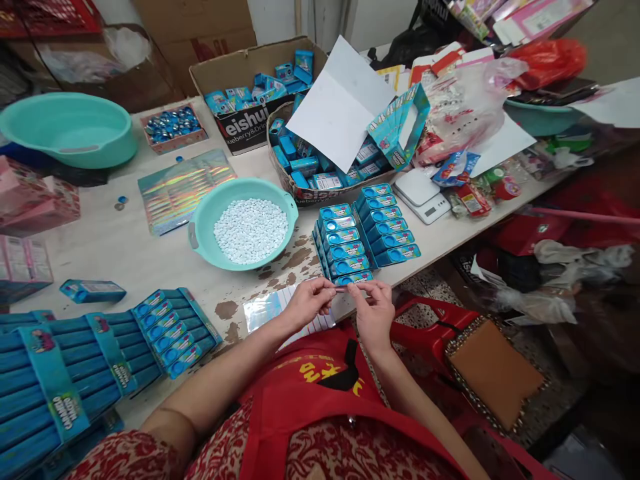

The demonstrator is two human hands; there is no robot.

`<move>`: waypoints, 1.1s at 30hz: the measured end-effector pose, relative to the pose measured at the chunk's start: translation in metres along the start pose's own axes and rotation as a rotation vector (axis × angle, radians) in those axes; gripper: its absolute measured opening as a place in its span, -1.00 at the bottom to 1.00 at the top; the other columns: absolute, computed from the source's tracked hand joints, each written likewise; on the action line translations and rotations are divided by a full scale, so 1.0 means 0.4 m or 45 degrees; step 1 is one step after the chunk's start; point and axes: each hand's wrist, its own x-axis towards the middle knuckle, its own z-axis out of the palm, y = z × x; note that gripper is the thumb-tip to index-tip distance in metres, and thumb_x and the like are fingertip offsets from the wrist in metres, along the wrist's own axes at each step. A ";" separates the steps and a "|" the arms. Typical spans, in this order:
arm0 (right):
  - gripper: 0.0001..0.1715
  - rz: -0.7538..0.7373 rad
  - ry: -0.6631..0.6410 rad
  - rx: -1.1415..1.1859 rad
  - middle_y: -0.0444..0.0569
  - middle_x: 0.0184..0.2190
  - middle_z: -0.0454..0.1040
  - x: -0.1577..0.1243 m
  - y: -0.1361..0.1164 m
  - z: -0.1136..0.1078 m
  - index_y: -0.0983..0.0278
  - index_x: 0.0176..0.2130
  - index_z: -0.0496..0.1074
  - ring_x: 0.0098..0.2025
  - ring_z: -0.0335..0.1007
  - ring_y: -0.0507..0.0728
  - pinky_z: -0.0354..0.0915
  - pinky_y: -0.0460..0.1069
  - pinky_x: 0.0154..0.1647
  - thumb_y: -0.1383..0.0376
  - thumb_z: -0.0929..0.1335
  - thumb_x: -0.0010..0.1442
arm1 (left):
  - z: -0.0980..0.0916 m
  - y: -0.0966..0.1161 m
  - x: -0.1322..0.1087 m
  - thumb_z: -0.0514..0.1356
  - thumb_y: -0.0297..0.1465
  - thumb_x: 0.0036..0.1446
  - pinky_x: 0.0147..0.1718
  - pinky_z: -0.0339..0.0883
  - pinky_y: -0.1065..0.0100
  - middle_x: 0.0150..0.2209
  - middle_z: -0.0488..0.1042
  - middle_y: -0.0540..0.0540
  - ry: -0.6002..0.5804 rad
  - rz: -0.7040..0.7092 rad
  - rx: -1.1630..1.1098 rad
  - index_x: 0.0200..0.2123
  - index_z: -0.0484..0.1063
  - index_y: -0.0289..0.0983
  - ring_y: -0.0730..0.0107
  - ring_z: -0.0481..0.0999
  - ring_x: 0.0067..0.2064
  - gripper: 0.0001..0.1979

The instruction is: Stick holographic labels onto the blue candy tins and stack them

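Note:
My left hand (306, 305) and my right hand (374, 312) meet at the table's front edge, fingers pinched. A thin, narrow strip (342, 289) stretches between their fingertips; its kind is too small to make out. Just beyond them stands a display box (373, 240) holding two rows of small blue candy packs (346, 251). Under my left forearm and wrist lies a shiny sheet with pale strips (263, 308). A turquoise basin (197, 230) of small white candies (250, 230) sits further left.
Filled blue display boxes (65, 373) line the left front. Behind are an empty turquoise basin (70, 157), a box of shiny blue pieces (173, 127), a holographic sheet (185, 187) and cartons of blue packs (325, 180). A white scale (424, 197) stands right, above a red stool (425, 327).

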 end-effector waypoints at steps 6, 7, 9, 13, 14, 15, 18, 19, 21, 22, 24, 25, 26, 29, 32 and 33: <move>-0.65 -0.013 0.025 -0.041 -0.04 -0.27 0.23 0.020 0.024 -0.005 0.27 -0.40 0.52 -0.22 0.26 0.10 0.26 0.04 -0.17 0.03 0.38 0.04 | -0.001 0.018 0.017 0.15 -0.26 0.01 -0.64 0.15 0.52 -0.63 0.31 0.17 -0.032 0.073 0.076 -0.23 0.16 -0.24 0.57 0.30 -0.64 -0.71; -0.66 -0.020 0.027 -0.044 -0.04 -0.27 0.23 0.022 0.027 -0.005 0.27 -0.40 0.52 -0.21 0.26 0.10 0.26 0.04 -0.17 0.04 0.38 0.05 | 0.000 0.017 0.019 0.13 -0.27 0.02 -0.63 0.16 0.52 -0.62 0.31 0.17 -0.034 0.095 0.092 -0.25 0.16 -0.24 0.58 0.30 -0.63 -0.74; -0.68 -0.032 0.038 -0.056 -0.03 -0.27 0.22 0.028 0.031 -0.001 0.27 -0.39 0.51 -0.20 0.26 0.11 0.28 0.04 -0.18 0.06 0.38 0.05 | 0.004 0.009 0.027 0.09 -0.28 0.05 -0.61 0.17 0.51 -0.61 0.31 0.15 -0.043 0.131 0.138 -0.28 0.15 -0.24 0.59 0.29 -0.62 -0.79; -0.67 -0.003 0.078 -0.045 0.00 -0.23 0.21 0.044 0.046 0.016 0.29 -0.40 0.46 -0.22 0.26 0.10 0.30 -0.01 -0.27 0.06 0.39 0.01 | 0.024 -0.021 0.055 0.07 -0.25 0.07 -0.63 0.14 0.53 -0.59 0.29 0.16 0.003 0.156 0.136 -0.30 0.09 -0.22 0.58 0.31 -0.62 -0.78; -0.65 0.044 0.101 -0.021 0.00 -0.24 0.23 0.048 0.050 0.019 0.30 -0.37 0.43 -0.26 0.27 0.08 0.30 -0.02 -0.31 0.06 0.41 -0.02 | 0.027 -0.031 0.063 0.06 -0.24 0.08 -0.63 0.13 0.53 -0.58 0.29 0.16 0.015 0.144 0.120 -0.28 0.08 -0.21 0.57 0.33 -0.61 -0.77; -0.60 0.103 0.119 0.008 -0.02 -0.26 0.25 0.052 0.055 0.020 0.30 -0.32 0.39 -0.32 0.26 0.05 0.29 -0.04 -0.34 0.05 0.43 -0.06 | 0.028 -0.041 0.070 0.04 -0.24 0.10 -0.64 0.13 0.52 -0.57 0.30 0.16 0.031 0.112 0.127 -0.27 0.07 -0.21 0.56 0.34 -0.62 -0.78; -0.48 0.251 0.110 0.095 -0.10 -0.38 0.31 0.058 0.058 0.015 0.29 -0.26 0.27 -0.43 0.24 0.01 0.25 -0.07 -0.41 0.04 0.44 -0.10 | 0.019 -0.071 0.077 0.03 -0.35 0.10 -0.61 0.15 0.47 -0.59 0.34 0.13 0.094 -0.064 0.384 -0.23 0.09 -0.21 0.50 0.34 -0.65 -0.83; -0.48 0.265 0.088 0.112 -0.10 -0.38 0.33 0.058 0.056 0.012 0.29 -0.25 0.24 -0.44 0.25 0.01 0.25 -0.07 -0.40 0.03 0.43 -0.08 | 0.016 -0.078 0.072 0.02 -0.39 0.10 -0.57 0.18 0.44 -0.58 0.36 0.11 0.143 -0.086 0.525 -0.22 0.12 -0.22 0.47 0.35 -0.63 -0.85; -0.47 0.245 0.050 0.094 -0.05 -0.32 0.36 0.056 0.049 0.006 0.28 -0.22 0.23 -0.41 0.28 0.02 0.26 -0.07 -0.39 0.03 0.42 -0.06 | 0.017 -0.089 0.054 0.00 -0.42 0.12 -0.43 0.25 0.38 -0.49 0.45 0.01 0.275 0.008 0.781 -0.21 0.19 -0.23 0.39 0.44 -0.48 -0.87; -0.46 0.224 0.041 0.065 -0.03 -0.29 0.37 0.055 0.045 0.004 0.29 -0.21 0.24 -0.40 0.29 0.03 0.26 -0.06 -0.39 0.03 0.43 -0.07 | 0.024 -0.091 0.043 -0.02 -0.41 0.15 -0.35 0.26 0.35 -0.39 0.48 -0.04 0.318 0.092 0.887 -0.19 0.22 -0.23 0.35 0.48 -0.37 -0.86; -0.46 0.160 0.047 -0.038 0.01 -0.26 0.38 0.060 0.044 0.003 0.30 -0.22 0.27 -0.37 0.31 0.06 0.26 -0.05 -0.38 0.04 0.44 -0.09 | 0.047 -0.094 0.025 -0.06 -0.40 0.19 -0.27 0.26 0.30 -0.25 0.49 -0.13 0.289 0.178 1.092 -0.14 0.25 -0.23 0.25 0.49 -0.24 -0.81; -0.48 0.125 0.064 -0.098 0.01 -0.28 0.39 0.065 0.046 0.003 0.31 -0.23 0.29 -0.38 0.31 0.07 0.27 -0.03 -0.37 0.04 0.43 -0.08 | 0.059 -0.095 0.020 -0.05 -0.42 0.19 -0.26 0.25 0.28 -0.22 0.48 -0.16 0.210 0.159 1.195 -0.11 0.25 -0.24 0.20 0.49 -0.22 -0.78; -0.52 0.096 0.081 -0.147 0.02 -0.30 0.39 0.071 0.050 0.002 0.32 -0.26 0.31 -0.39 0.31 0.08 0.27 -0.02 -0.36 0.04 0.42 -0.06 | 0.068 -0.096 0.020 -0.03 -0.44 0.17 -0.27 0.25 0.27 -0.20 0.48 -0.18 0.116 0.117 1.291 -0.08 0.25 -0.25 0.17 0.49 -0.22 -0.75; -0.63 0.050 0.074 -0.212 0.00 -0.38 0.41 0.087 0.059 -0.008 0.33 -0.30 0.36 -0.43 0.32 0.09 0.28 0.03 -0.33 0.06 0.34 0.05 | 0.045 -0.107 0.029 0.02 -0.45 0.13 -0.25 0.25 0.24 -0.18 0.47 -0.22 -0.026 0.050 1.477 -0.03 0.26 -0.24 0.12 0.47 -0.19 -0.69; -0.63 -0.081 0.128 -0.253 0.09 -0.26 0.40 0.063 0.045 -0.033 0.34 -0.18 0.38 -0.36 0.34 0.11 0.30 0.03 -0.34 0.11 0.29 0.14 | -0.065 -0.129 0.025 -0.02 -0.35 0.20 -0.17 0.24 0.21 -0.12 0.44 -0.24 0.157 0.010 1.561 -0.10 0.33 -0.26 0.10 0.40 -0.06 -0.74; -0.62 -0.170 0.177 -0.276 0.13 -0.19 0.37 0.042 0.035 -0.041 0.34 -0.13 0.36 -0.32 0.33 0.12 0.30 0.03 -0.35 0.13 0.29 0.15 | -0.113 -0.139 0.018 -0.03 -0.33 0.21 -0.13 0.23 0.19 -0.08 0.43 -0.25 0.260 -0.039 1.598 -0.11 0.34 -0.28 0.09 0.37 -0.03 -0.74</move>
